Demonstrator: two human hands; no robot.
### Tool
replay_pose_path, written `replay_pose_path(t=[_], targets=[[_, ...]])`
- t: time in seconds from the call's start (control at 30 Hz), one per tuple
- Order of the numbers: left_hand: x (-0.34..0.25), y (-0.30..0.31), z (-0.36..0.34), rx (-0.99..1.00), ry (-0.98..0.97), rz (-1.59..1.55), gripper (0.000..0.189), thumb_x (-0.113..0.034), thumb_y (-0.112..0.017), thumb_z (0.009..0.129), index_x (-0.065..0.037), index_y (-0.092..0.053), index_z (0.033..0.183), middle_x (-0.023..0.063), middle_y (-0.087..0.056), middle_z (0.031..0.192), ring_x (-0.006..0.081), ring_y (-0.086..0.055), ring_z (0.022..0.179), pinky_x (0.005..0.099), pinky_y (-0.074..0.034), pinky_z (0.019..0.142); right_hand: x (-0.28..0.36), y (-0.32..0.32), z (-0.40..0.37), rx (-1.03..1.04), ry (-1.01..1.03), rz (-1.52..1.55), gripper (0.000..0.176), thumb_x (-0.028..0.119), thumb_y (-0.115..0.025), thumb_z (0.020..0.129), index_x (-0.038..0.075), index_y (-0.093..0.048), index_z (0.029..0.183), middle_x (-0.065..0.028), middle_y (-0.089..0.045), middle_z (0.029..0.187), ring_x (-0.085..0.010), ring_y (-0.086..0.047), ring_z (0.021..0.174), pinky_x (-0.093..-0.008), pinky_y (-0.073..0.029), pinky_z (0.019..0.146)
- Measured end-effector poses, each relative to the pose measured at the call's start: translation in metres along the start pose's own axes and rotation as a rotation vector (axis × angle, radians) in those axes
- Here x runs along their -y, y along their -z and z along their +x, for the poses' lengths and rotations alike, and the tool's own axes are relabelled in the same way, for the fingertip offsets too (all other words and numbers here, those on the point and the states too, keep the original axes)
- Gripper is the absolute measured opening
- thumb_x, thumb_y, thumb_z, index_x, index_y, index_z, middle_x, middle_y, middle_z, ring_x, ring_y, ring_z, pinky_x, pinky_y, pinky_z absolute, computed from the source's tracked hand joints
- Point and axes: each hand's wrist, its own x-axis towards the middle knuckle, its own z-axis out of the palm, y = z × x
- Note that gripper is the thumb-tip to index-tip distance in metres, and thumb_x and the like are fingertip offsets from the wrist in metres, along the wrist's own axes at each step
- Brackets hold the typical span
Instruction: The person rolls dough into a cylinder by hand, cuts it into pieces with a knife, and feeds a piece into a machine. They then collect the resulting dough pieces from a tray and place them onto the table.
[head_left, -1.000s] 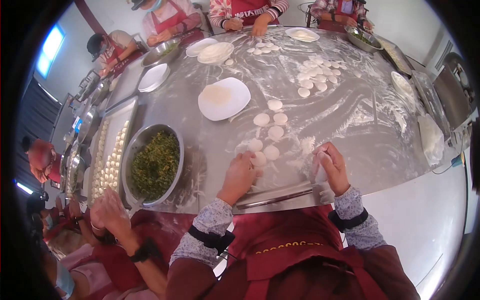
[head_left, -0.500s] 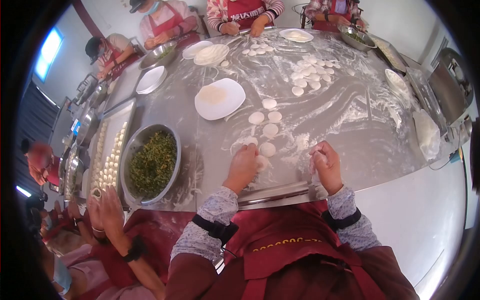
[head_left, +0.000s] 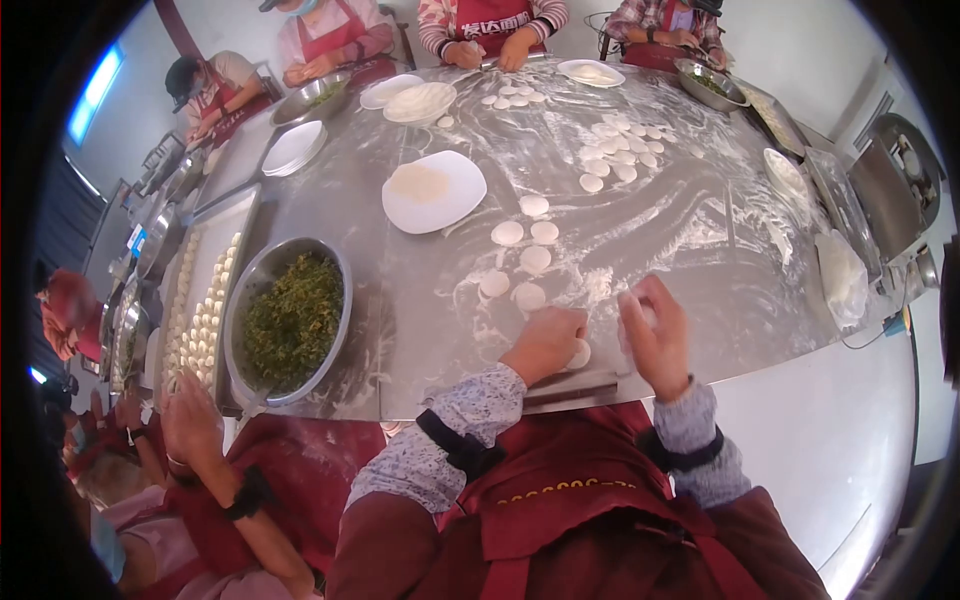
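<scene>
My left hand (head_left: 545,343) is closed at the near table edge, its fingers at a small round dough wrapper (head_left: 580,355) that shows beside and below them. To its right, my right hand (head_left: 655,338) is raised with curled fingers; whatever may be in them is hidden. Just beyond my left hand lie several flat dough wrappers (head_left: 529,296) on the floured steel table (head_left: 690,300). A metal bar (head_left: 575,392) lies along the near edge, partly covered by my left forearm.
A bowl of chopped green filling (head_left: 292,325) stands left, beside a tray of dumplings (head_left: 213,320). A white plate (head_left: 435,193) with flour sits ahead. More wrappers (head_left: 622,150) lie farther back. A co-worker's hands (head_left: 192,420) are at lower left; other people work around the table.
My left hand has moved right and slightly nearer the edge, with the dough wrapper now at its right side. My right hand stays raised, its fingers turned slightly. The view has shifted a little.
</scene>
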Motion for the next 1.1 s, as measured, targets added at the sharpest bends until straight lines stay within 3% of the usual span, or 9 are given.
replay_pose_path(t=[0.23,0.4,0.53,0.6,0.8,0.87,0.93,1.0,1.1], targets=[[0.004,-0.015,0.011,-0.227,-0.037,0.107,0.011,-0.010,-0.058,0.071,0.000,-0.053,0.070,0.0174,-0.057,0.069,0.0359,-0.056,0.071,0.0445,-0.043,0.063,-0.050,-0.034,0.037,-0.165,-0.048,-0.061,0.014,0.011,-0.053,0.079,-0.001,-0.045,0.075,-0.0151,-0.048,0.061,-0.0180,-0.051,0.057,-0.0317,-0.041,0.053],[-0.002,-0.006,-0.015,-0.054,0.079,-0.009,0.011,-0.011,-0.053,0.076,0.000,-0.051,0.073,0.0198,-0.057,0.074,0.0391,-0.055,0.074,0.0475,-0.042,0.066,-0.065,-0.012,-0.020,-0.247,0.018,-0.015,0.013,0.011,-0.052,0.079,0.001,-0.045,0.075,-0.0149,-0.048,0.062,-0.0243,-0.051,0.056,-0.0323,-0.041,0.053],[-0.015,-0.013,0.005,-0.071,0.152,0.075,0.011,-0.011,-0.053,0.077,0.000,-0.052,0.077,0.0204,-0.057,0.074,0.0385,-0.055,0.076,0.0477,-0.042,0.067,-0.045,-0.038,0.035,-0.291,0.111,-0.233,0.013,0.012,-0.053,0.078,0.001,-0.046,0.078,-0.0194,-0.053,0.065,-0.0343,-0.055,0.060,-0.0366,-0.042,0.054],[-0.007,-0.017,0.013,-0.257,0.096,0.012,0.012,-0.011,-0.053,0.077,0.000,-0.053,0.078,0.0213,-0.057,0.075,0.0389,-0.055,0.077,0.0478,-0.042,0.068,-0.043,-0.049,0.050,-0.264,0.063,-0.179,0.013,0.012,-0.054,0.077,0.001,-0.046,0.077,-0.0207,-0.054,0.067,-0.0387,-0.055,0.063,-0.0389,-0.043,0.055],[0.006,0.001,-0.011,-0.038,0.014,0.081,0.008,-0.010,-0.056,0.075,-0.002,-0.054,0.077,0.0160,-0.058,0.075,0.0344,-0.056,0.074,0.0433,-0.043,0.068,-0.058,-0.018,-0.010,-0.280,-0.003,-0.102,0.012,0.011,-0.053,0.077,0.002,-0.046,0.074,-0.0181,-0.053,0.063,-0.0367,-0.052,0.057,-0.0370,-0.042,0.053],[-0.006,0.003,-0.018,0.031,0.161,-0.030,0.008,-0.008,-0.056,0.075,-0.002,-0.052,0.078,0.0168,-0.057,0.074,0.0353,-0.055,0.075,0.0438,-0.043,0.068,-0.063,-0.019,-0.018,-0.314,-0.074,-0.019,0.012,0.011,-0.053,0.077,0.002,-0.046,0.074,-0.0179,-0.052,0.062,-0.0364,-0.050,0.055,-0.0369,-0.041,0.052],[-0.012,-0.002,-0.010,0.004,0.140,-0.017,0.009,-0.008,-0.056,0.075,-0.002,-0.051,0.079,0.0171,-0.057,0.072,0.0361,-0.055,0.075,0.0440,-0.043,0.068,-0.046,-0.032,0.021,-0.310,0.103,-0.239,0.012,0.011,-0.053,0.078,0.002,-0.045,0.074,-0.0175,-0.051,0.062,-0.0358,-0.049,0.055,-0.0358,-0.041,0.052],[-0.010,-0.008,0.003,-0.190,0.145,0.057,0.007,-0.008,-0.055,0.075,-0.002,-0.052,0.078,0.0173,-0.057,0.073,0.0366,-0.055,0.075,0.0439,-0.042,0.068,-0.049,-0.047,0.044,-0.333,0.124,-0.216,0.012,0.011,-0.054,0.078,0.002,-0.045,0.075,-0.0173,-0.051,0.061,-0.0357,-0.049,0.054,-0.0354,-0.041,0.051],[0.007,-0.017,0.002,-0.210,0.048,0.116,0.008,-0.009,-0.056,0.075,-0.002,-0.054,0.077,0.0173,-0.058,0.074,0.0360,-0.055,0.075,0.0437,-0.042,0.068,-0.049,-0.041,0.034,-0.317,0.115,-0.223,0.013,0.011,-0.054,0.078,0.002,-0.045,0.076,-0.0173,-0.050,0.060,-0.0361,-0.049,0.054,-0.0351,-0.041,0.051]])
